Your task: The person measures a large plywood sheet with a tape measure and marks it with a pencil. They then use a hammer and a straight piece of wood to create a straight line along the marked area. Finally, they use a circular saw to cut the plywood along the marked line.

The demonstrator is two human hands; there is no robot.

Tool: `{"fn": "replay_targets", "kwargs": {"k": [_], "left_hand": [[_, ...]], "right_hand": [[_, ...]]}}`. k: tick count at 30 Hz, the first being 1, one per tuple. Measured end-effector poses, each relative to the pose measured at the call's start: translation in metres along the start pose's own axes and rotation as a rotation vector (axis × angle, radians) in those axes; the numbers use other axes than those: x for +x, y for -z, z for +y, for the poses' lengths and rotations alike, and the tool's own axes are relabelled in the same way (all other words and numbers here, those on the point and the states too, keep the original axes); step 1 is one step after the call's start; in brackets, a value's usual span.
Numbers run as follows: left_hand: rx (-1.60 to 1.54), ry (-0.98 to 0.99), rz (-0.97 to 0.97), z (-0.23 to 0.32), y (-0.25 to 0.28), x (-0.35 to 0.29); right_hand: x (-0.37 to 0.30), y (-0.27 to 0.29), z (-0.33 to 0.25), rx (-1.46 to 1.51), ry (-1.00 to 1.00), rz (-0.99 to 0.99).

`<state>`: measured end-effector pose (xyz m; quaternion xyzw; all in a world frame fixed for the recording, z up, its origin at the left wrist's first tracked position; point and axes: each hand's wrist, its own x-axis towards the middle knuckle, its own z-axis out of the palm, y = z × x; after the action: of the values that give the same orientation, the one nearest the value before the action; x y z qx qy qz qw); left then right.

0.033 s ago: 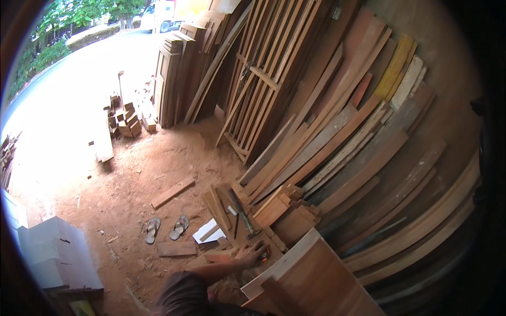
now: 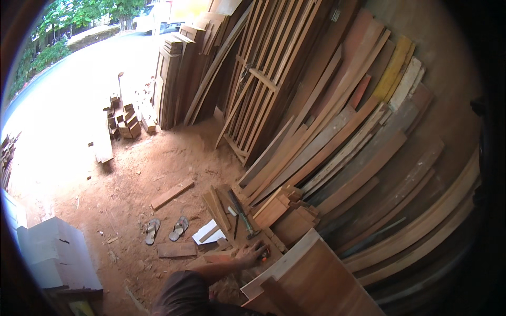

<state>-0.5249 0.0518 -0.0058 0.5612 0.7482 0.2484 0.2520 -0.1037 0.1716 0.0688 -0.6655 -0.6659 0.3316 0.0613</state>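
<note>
Small dark-and-orange object [image 2: 264, 256] in the left hand [image 2: 252, 256], near and right of centre.
The left hand's fingers are curled around it; the right hand is out of sight. A wooden panel's [image 2: 321, 271] edge rises just right, a hammer [image 2: 242, 214] lies just beyond, and open dusty floor [image 2: 126, 195] spreads left, past the sandals [image 2: 179, 227].

Left forearm [image 2: 219, 270] angled rightward, left hand [image 2: 254, 256] curled
</note>
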Motion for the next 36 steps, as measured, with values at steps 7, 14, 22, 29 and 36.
{"fn": "replay_targets", "kwargs": {"k": [7, 14, 22, 29, 36], "left_hand": [[-0.076, 0.076, 0.217, -0.008, -0.013, 0.004], [-0.196, 0.096, 0.503, -0.011, -0.056, -0.102], [-1.719, 0.994, -0.068, 0.062, -0.101, -0.219], [-1.72, 0.722, -0.136, 0.101, -0.133, -0.193], [-1.712, 0.41, -0.047, 0.089, -0.154, -0.205]], "right_hand": [[-0.015, -0.007, 0.021, 0.037, 0.012, 0.019], [-0.083, -0.015, 0.17, 0.155, -0.034, 0.12], [-0.15, -0.059, 0.249, 0.177, 0.015, 0.292], [-0.228, -0.043, 0.178, 0.299, -0.028, 0.29], [-0.317, -0.08, 0.289, 0.39, -0.304, 0.161]]}}
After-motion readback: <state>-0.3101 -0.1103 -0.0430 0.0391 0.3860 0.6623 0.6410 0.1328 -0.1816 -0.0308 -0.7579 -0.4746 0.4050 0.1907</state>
